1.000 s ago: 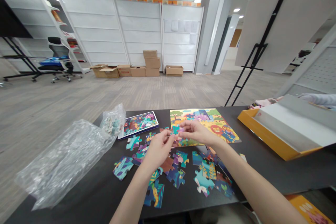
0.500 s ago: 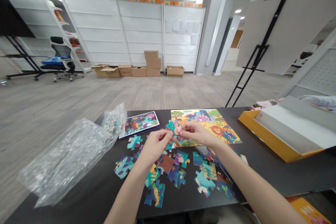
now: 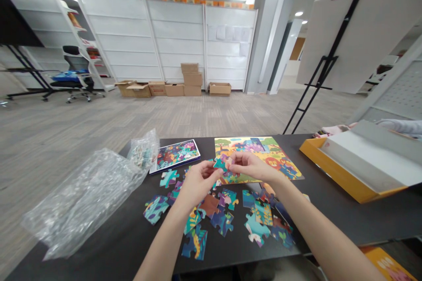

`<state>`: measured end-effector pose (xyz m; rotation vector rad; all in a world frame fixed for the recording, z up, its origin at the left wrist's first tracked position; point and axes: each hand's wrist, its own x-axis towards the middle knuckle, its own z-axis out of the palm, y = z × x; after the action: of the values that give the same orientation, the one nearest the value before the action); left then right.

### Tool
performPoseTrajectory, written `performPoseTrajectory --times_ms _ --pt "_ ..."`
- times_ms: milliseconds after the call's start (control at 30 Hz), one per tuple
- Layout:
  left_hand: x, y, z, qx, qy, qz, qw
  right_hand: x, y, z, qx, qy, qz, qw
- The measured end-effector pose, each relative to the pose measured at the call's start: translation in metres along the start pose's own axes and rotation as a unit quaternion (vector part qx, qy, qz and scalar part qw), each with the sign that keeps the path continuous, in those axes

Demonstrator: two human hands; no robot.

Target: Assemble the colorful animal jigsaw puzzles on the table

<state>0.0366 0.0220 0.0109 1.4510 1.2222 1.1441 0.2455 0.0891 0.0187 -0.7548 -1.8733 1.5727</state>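
Observation:
A teal and pink puzzle piece point(image 3: 220, 163) is held up between my hands, over the near left part of the animal picture board. My right hand point(image 3: 252, 167) pinches its right side between thumb and fingers. My left hand point(image 3: 198, 181) has its thumb and fingertips at the piece's left edge, closed about it. Below my hands, loose puzzle pieces lie in a heap, among them a brown piece point(image 3: 209, 205) and a blue piece with a yellow plant point(image 3: 195, 243). More pieces lie to the right, including a teal and white one point(image 3: 256, 229). My right forearm partly covers that group.
Behind my hands lie a dark-edged picture box point(image 3: 178, 154) and the yellow animal board point(image 3: 273, 151). A clear plastic bag point(image 3: 89, 197) covers the table's left side. An open yellow box point(image 3: 343, 173) stands at the right on the black table point(image 3: 332, 217).
The held piece has turned and shifted slightly to the right. My left fingers have spread from a tight pinch and moved right a little; my right hand stays nearly in place.

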Motion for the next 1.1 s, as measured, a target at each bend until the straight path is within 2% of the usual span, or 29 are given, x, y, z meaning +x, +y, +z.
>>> performPoseTrajectory --times_ms 133,433,767,1100 --pt "-0.001 -0.002 -0.002 0.019 0.055 0.012 0.998 0.000 0.000 -0.009 -0.039 0.011 0.001 0.999" --pt "-0.002 -0.005 -0.001 0.069 0.044 0.015 0.997 0.001 0.013 -0.019 -0.063 0.031 -0.018 0.997" --pt "-0.004 -0.010 -0.005 0.135 0.044 0.027 0.989 -0.001 0.007 -0.018 -0.064 0.009 -0.002 0.998" --pt "-0.004 -0.007 -0.005 0.155 0.055 0.035 0.986 0.001 0.011 -0.021 -0.087 0.040 -0.001 0.995"
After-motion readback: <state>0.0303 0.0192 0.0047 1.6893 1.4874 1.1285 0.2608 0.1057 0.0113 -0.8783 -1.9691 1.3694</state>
